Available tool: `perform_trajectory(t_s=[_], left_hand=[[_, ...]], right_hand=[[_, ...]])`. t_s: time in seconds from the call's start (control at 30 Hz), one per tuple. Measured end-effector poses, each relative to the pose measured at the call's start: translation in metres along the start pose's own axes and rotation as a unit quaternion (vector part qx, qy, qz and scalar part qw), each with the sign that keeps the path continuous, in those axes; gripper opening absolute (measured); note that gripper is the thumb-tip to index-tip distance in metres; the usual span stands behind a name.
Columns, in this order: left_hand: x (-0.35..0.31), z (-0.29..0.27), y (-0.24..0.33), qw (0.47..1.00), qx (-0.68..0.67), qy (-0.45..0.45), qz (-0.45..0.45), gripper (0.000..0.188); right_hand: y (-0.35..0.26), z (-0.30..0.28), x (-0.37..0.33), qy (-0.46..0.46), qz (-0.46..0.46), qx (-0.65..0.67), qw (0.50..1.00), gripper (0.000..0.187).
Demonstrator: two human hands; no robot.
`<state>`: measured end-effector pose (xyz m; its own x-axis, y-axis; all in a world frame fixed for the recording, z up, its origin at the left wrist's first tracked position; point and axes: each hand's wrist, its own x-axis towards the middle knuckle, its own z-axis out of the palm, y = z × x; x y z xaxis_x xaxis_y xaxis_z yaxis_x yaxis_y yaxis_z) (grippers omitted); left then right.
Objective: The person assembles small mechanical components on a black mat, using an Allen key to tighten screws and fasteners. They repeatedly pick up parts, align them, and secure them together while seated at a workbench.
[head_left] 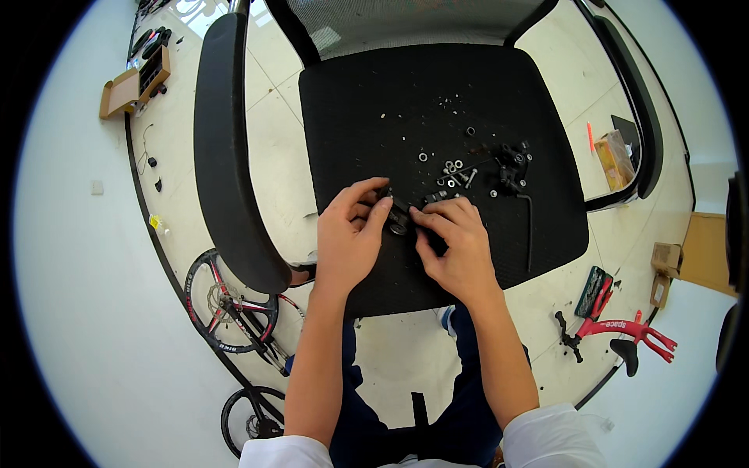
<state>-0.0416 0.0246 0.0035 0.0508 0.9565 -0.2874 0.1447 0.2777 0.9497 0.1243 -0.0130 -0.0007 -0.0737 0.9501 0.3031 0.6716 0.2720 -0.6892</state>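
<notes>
Above the front of a black chair seat point(367, 117), my left hand point(349, 234) grips a small black mechanical part point(399, 217) between thumb and fingers. A round, ring-like end shows on its lower side; its exact kind is unclear. From the other side, the bent fingertips of my right hand point(459, 246) press on the same part. Just beyond the right hand lie loose bolts point(470, 179), washers point(422, 157) and nuts. To their right sits a dark cluster of metal parts point(511, 165), with a black hex key point(530, 234) below it.
Armrests point(222, 148) flank the seat on both sides. Spoked wheels point(226, 300) lean at the left wall. On the floor at right are a pink bike frame point(624, 327), a green case point(593, 290) and small cardboard boxes point(667, 257). An opened carton point(122, 93) stands far left.
</notes>
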Motion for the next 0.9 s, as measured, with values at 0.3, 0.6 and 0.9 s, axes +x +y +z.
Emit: perform_trajectory(t_s=[0.3, 0.6, 0.9], left_hand=[[-0.007, -0.008, 0.004, 0.984, 0.121, -0.016, 0.133, 0.017], [-0.008, -0.007, 0.005, 0.986, 0.114, -0.016, 0.123, 0.013], [-0.006, -0.004, -0.001, 0.980, 0.149, 0.001, 0.132, 0.013]], right_hand=[[0.000, -0.005, -0.001, -0.018, 0.012, 0.014, 1.000, 0.024], [0.009, -0.024, 0.008, 0.035, 0.036, 0.115, 0.992, 0.021], [0.047, -0.044, -0.002, 0.105, 0.168, -0.084, 0.977, 0.015]])
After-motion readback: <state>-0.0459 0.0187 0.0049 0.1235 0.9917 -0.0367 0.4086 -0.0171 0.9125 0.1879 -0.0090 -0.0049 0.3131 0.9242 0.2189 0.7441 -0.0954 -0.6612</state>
